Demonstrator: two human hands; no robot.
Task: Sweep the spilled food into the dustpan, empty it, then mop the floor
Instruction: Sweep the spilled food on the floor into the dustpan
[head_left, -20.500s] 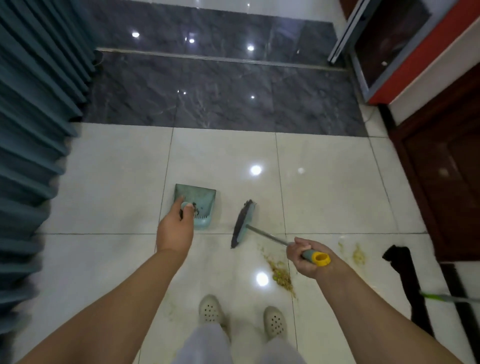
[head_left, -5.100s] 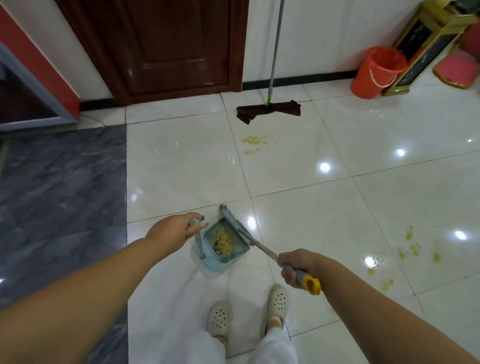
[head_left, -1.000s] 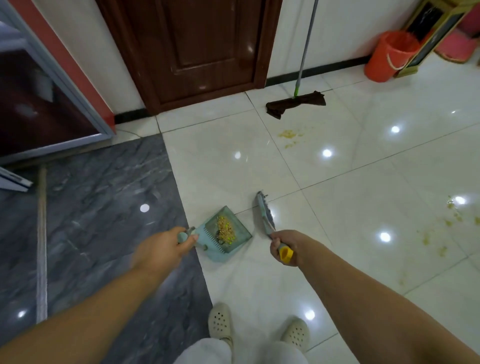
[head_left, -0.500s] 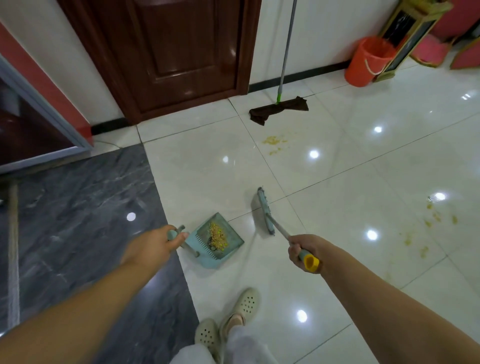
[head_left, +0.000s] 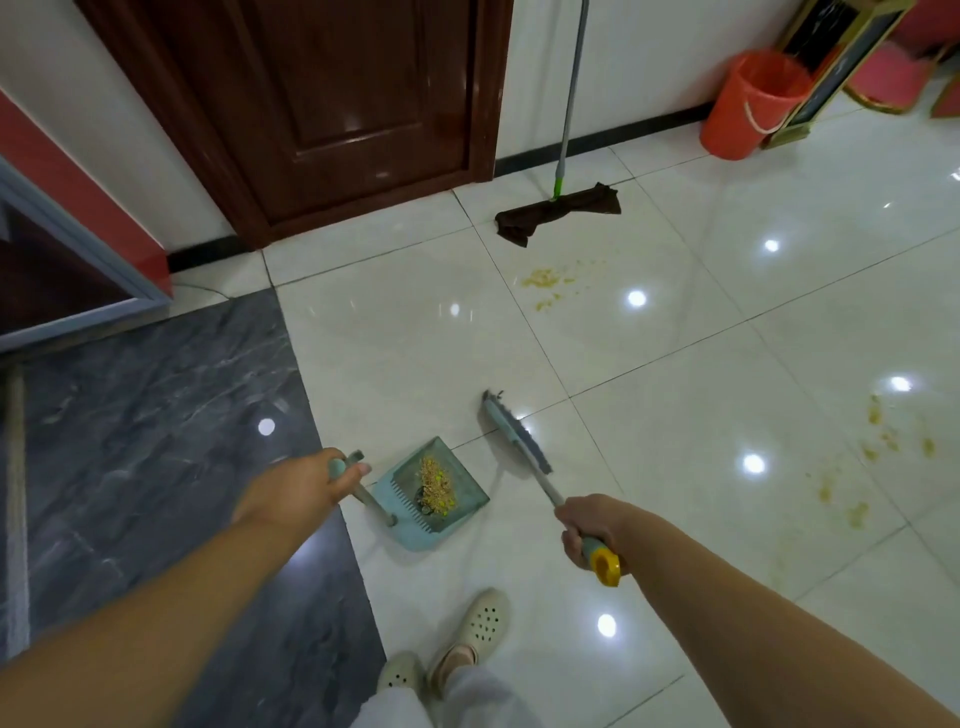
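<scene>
Your left hand (head_left: 298, 486) is closed around the upright handle of the dustpan (head_left: 434, 493), fingers wrapped fully, thumb tip showing past the grip. The dustpan serves as the reference point: it sits low over the pale tiles, whether touching them I cannot tell, and it carries a heap of swept food (head_left: 434, 483) in its middle, clear of its open lip. Your right hand (head_left: 589, 525) is clenched on the broom (head_left: 517, 439) just above its yellow end cap; the brush head hangs just right of the dustpan and slightly beyond it, apart from the pan's edge. Whether the bristles meet the floor cannot be judged. Left of the dustpan, the dark marble strip (head_left: 156, 467) begins, its slanted border running close by the pan's handle. Well beyond the dustpan a patch of spilled food (head_left: 543, 280) lies on the tile, just short of the mop (head_left: 558, 210), whose dark cloth head rests on the floor with its pole leaning at the wall beside the brown door (head_left: 337, 104). Far right of the dustpan a second scatter of spill (head_left: 883, 452) dots the tile. Between the dustpan and both spills the floor lies open. The orange bucket (head_left: 748, 104) stands in the far right corner against the wall. Your shoes (head_left: 480, 629) stand just behind the dustpan.
</scene>
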